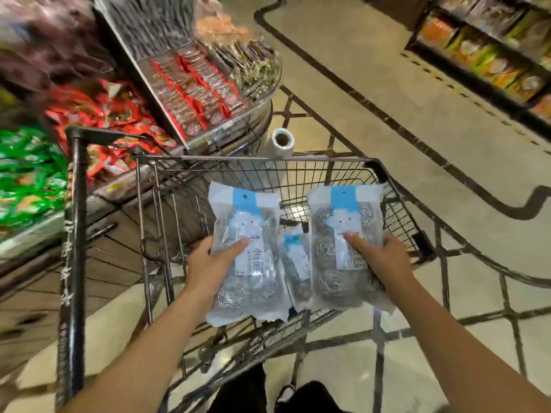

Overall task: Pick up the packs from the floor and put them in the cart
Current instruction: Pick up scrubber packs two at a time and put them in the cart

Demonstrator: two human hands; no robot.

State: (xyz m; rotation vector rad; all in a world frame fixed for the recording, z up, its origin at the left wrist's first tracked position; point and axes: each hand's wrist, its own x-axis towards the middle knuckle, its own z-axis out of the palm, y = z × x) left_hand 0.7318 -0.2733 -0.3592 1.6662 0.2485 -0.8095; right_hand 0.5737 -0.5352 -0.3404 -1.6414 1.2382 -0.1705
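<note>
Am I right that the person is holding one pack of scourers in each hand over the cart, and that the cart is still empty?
Not quite: the cart is not empty. The head view shows a third pack already lying inside it, between the two held ones. The rest stands: the left hand holds one pack and the right hand another, both over the cart.

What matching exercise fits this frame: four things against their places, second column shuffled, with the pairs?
Things:
1. left-hand pack
2. right-hand pack
3. small pack
4. bag roll

Places:
A. beyond the cart's far rim
B. gripped by the right hand
C. lower, between the two held packs
D. gripped by the left hand

Pairs: 1-D, 2-B, 3-C, 4-A
</note>
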